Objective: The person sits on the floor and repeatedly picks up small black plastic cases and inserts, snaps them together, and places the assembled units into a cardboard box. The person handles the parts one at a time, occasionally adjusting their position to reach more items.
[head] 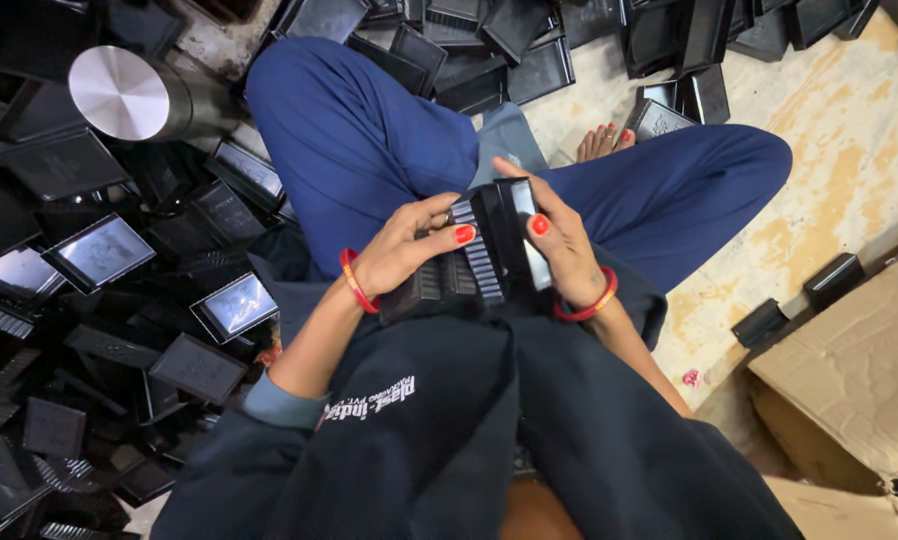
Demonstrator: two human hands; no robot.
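I sit cross-legged in blue trousers [369, 140] on the floor. Both hands hold a stack of black plastic trays [479, 255] with ribbed edges over my lap. My left hand [409, 245] grips the stack's left side, thumb on top, red bangle at the wrist. My right hand [564, 240] clasps the right side, thumb pressed on the upper tray, also with a red bangle. The trays stand on edge, pressed together between my palms.
A large heap of black plastic trays [99, 280] covers the floor at left and along the top. A round metal cylinder [124, 92] lies at the upper left. Cardboard boxes [859, 370] stand at lower right beside two loose black pieces [799, 300].
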